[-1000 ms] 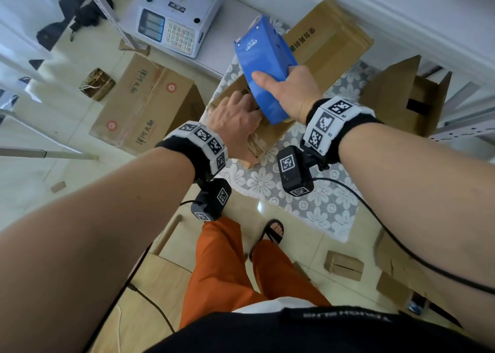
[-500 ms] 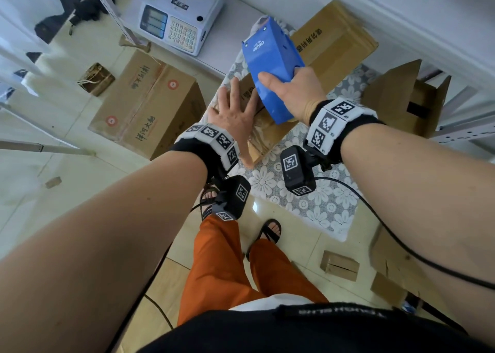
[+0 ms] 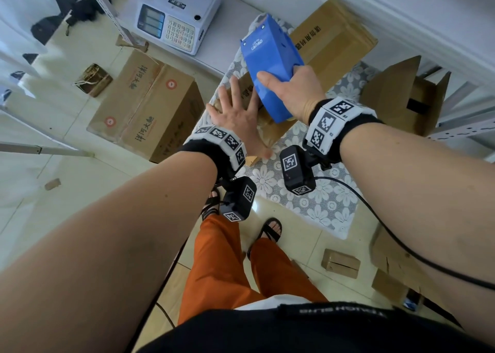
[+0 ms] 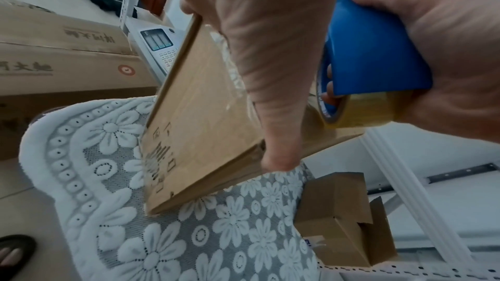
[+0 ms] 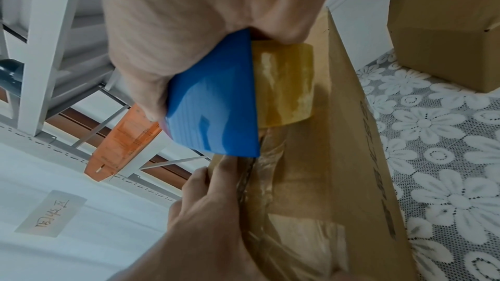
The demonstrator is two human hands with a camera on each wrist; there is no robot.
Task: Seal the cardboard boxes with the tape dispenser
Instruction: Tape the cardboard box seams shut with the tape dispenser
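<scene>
A small cardboard box (image 3: 278, 130) (image 4: 194, 127) (image 5: 335, 157) lies on a lace-covered table (image 3: 316, 200). My left hand (image 3: 235, 111) (image 5: 216, 206) lies flat on its top with straight, spread fingers, the thumb (image 4: 273, 136) over the near edge. My right hand (image 3: 292, 92) (image 4: 446, 50) grips a blue tape dispenser (image 3: 270, 65) (image 4: 370, 50) (image 5: 216, 110) with a roll of clear yellowish tape (image 5: 284, 84) (image 4: 360, 112), held against the box top beside the left hand. Wrinkled clear tape (image 5: 259, 189) runs along the top seam.
A longer cardboard box (image 3: 334, 39) (image 5: 446, 25) lies behind. A white scale (image 3: 176, 12) stands at the back left, a large printed carton (image 3: 144, 106) on the floor left, an open box (image 3: 401, 95) right. Small boxes (image 3: 340, 263) lie on the floor.
My left hand went from curled at the box's near end to flat and spread on its top. The dispenser moved slightly away along the box.
</scene>
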